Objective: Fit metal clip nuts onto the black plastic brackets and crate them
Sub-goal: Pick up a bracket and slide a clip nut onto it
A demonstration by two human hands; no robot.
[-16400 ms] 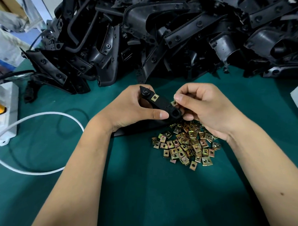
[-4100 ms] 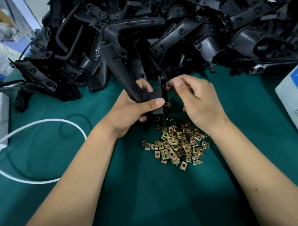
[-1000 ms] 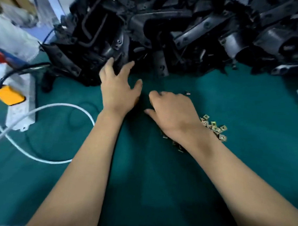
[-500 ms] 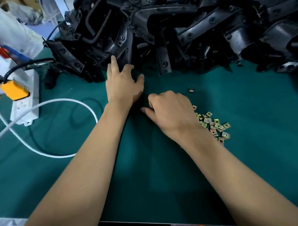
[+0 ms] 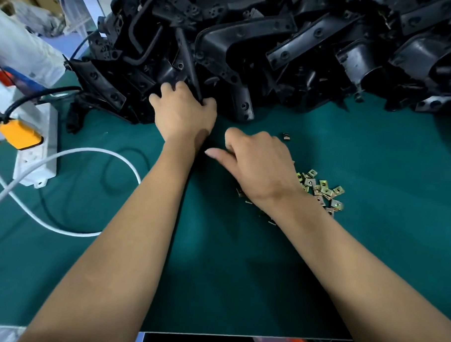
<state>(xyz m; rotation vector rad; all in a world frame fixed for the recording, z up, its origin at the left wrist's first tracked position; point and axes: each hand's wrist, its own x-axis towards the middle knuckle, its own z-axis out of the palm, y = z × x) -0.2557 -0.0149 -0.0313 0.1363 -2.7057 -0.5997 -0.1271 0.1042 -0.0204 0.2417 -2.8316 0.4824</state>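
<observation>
Bracket pile (image 5: pixel 276 43) — left hand (image 5: pixel 183 112) seemingly grips one; clip nuts (image 5: pixel 321 190) under right hand (image 5: pixel 258 164)

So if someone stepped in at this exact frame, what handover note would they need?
Left hand: reaching into the pile of black plastic brackets, fingers curled round the edge of one bracket.
Right hand: loosely curled above the green mat beside the clip nuts; whether it holds a nut cannot be told.
One stray nut lies apart, nearer the pile.
Done: nothing on this bracket. No crate in view.
Left: pull the bracket free, fit nuts, crate it, then the rest of the pile.
</observation>
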